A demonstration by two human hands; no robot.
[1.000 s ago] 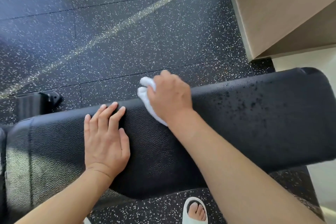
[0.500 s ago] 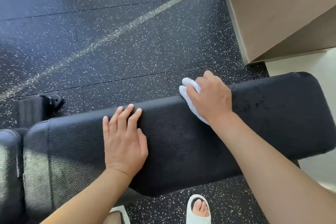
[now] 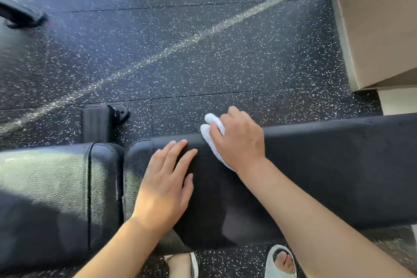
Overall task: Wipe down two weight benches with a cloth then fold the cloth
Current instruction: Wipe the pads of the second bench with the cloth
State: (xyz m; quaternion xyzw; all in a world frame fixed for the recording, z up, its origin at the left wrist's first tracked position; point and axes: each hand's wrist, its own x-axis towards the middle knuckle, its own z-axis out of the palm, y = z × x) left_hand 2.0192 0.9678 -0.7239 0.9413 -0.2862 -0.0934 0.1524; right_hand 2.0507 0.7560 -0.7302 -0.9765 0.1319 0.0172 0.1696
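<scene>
A black padded weight bench runs across the lower half of the head view. Its long back pad lies to the right and a separate seat pad to the left, with a gap between them. My right hand grips a bunched white cloth and presses it on the far edge of the back pad. My left hand lies flat on the pad beside it, fingers straight. Most of the cloth is hidden under my right hand.
Dark speckled rubber floor stretches beyond the bench. A black bench foot stands behind the seat pad. A beige cabinet fills the upper right corner. My feet in white slippers show below the bench.
My right hand has slid the cloth back left along the far edge, close to my left hand. The view has shifted right, bringing the seat pad into sight.
</scene>
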